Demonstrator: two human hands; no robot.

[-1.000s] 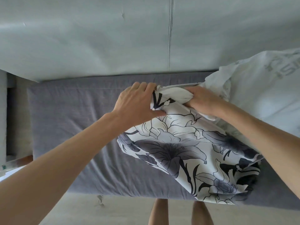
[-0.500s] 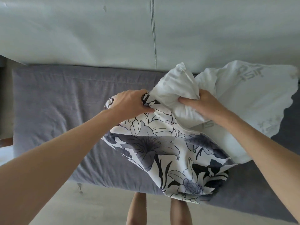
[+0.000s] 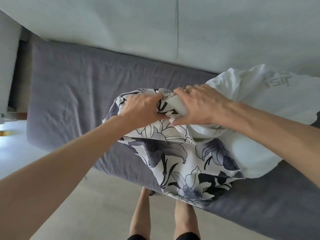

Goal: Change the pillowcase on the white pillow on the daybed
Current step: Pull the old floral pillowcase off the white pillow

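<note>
Pillow [image 3: 270, 118] lies on the right of the gray daybed [image 3: 72, 94], only its near-left corner inside the floral pillowcase [image 3: 180, 153]; our left hand [image 3: 143, 108] and right hand [image 3: 199, 106] grip the case's opening, most pulling ahead.

A home living or sleeping room: grey daybed mattress [image 3: 72, 94] against a pale wall [image 3: 103, 23], beige floor [image 3: 97, 205].

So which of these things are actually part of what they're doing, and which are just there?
Part of the job:
- floral pillowcase, gripped by the left hand and right hand
- white pillow, partly inside it
- grey daybed mattress underneath

Just there:
- pale wall panel behind
- light floor
- the person's own legs
</note>
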